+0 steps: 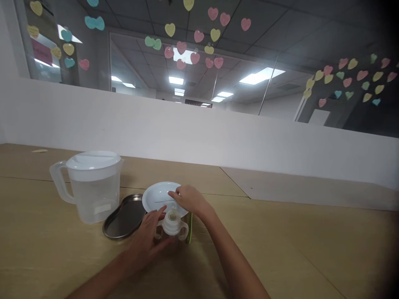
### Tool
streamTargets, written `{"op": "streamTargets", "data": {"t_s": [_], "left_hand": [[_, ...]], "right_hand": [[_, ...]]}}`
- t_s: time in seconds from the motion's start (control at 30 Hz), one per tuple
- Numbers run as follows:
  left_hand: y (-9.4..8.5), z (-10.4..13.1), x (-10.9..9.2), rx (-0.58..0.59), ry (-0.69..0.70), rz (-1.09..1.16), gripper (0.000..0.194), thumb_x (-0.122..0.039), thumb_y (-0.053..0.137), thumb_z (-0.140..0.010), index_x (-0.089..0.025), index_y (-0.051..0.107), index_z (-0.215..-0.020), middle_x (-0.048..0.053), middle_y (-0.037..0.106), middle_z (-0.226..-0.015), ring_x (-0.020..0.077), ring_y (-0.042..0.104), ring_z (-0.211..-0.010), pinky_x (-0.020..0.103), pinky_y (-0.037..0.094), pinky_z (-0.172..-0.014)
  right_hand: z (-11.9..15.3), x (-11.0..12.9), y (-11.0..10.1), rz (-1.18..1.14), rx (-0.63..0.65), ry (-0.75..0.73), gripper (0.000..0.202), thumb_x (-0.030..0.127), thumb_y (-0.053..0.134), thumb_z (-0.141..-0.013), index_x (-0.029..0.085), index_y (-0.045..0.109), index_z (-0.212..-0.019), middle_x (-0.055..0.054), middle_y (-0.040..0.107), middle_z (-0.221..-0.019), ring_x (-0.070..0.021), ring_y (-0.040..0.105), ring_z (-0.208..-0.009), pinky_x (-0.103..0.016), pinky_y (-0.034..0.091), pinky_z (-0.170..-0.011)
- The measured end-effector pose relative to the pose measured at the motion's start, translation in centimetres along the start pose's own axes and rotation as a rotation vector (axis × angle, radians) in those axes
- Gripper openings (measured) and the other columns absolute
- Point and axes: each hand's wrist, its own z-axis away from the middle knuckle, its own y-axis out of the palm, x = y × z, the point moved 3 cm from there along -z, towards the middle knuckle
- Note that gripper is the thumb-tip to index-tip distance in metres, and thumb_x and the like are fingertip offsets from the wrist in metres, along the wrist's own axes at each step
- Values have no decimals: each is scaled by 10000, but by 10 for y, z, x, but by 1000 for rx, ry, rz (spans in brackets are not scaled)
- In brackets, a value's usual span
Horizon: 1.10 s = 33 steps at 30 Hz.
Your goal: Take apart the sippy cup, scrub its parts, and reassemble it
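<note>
A clear baby bottle [172, 226] with a white collar, a pale teat and two side handles stands upright near the front. My left hand [149, 232] curves around its left side, thumb across the lower front and fingers by the left handle. Just behind the bottle is a shallow white plate [152, 194]. My right hand [190, 199] is at the plate's right rim, thumb over its inner surface; the other fingers are mostly hidden. A thin green item [190, 228], partly covered, lies right of the bottle.
A dark metal kidney-shaped tray [124, 218] lies left of the plate. Behind it stands a translucent lidded pitcher [96, 191], handle leftward. A small flat beige piece [39, 150] is at the table's far left. A white wall [187, 137] borders the table [280, 249].
</note>
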Motion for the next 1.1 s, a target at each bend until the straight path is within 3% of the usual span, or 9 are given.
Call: {"op": "streamTargets", "data": {"t_s": [0.07, 0.13, 0.27, 0.43, 0.93, 1.1], "left_hand": [[0, -1, -1, -3, -10, -17, 735, -405, 605, -805, -235, 212, -1402, 93, 584, -1188, 263, 527, -1116, 460, 415, -974], [0, -2, -2, -6, 0, -32, 717, -407, 588, -814, -219, 214, -1396, 102, 587, -1185, 279, 515, -1137, 496, 377, -997], [1, -1, 0, 23, -19, -4, 706, -388, 567, -830, -217, 186, -1399, 95, 594, -1183, 268, 516, -1148, 516, 312, -1041], [4, 1, 2, 21, -49, 23, 637, -395, 557, -834, -232, 248, -1367, 105, 523, -1289, 284, 475, -1198, 539, 277, -1054], [6, 5, 5, 29, -192, 122, 604, -448, 550, -827, -219, 334, -1341, 98, 502, -1310, 315, 366, -1260, 550, 300, -1039], [8, 7, 9, 49, -234, 175, 615, -467, 534, -831, -207, 335, -1352, 106, 514, -1281, 324, 344, -1256, 548, 313, -1031]], "right_hand": [[14, 10, -12, -39, 33, -49, 585, 500, 272, -947, 111, 682, -797, -120, 685, -789, -213, 637, -726, -267, 395, -574], [26, 19, -16, -15, 120, -99, 554, 570, 391, -889, 117, 676, -746, -107, 676, -733, -207, 627, -673, -256, 371, -524], [36, 32, -15, 157, 165, -179, 364, 460, 638, -779, 105, 685, -846, -117, 686, -823, -227, 631, -742, -256, 384, -543], [35, 34, -14, 189, 188, -249, 358, 398, 664, -777, 95, 669, -967, -128, 681, -941, -249, 628, -880, -273, 429, -661], [33, 31, -10, 191, 187, -275, 356, 361, 666, -767, 86, 660, -994, -133, 674, -955, -252, 618, -907, -281, 446, -702], [31, 26, -11, 94, 247, -456, 406, 79, 667, -683, 171, 649, -1077, -61, 668, -1016, -201, 595, -963, -244, 424, -765]]}}
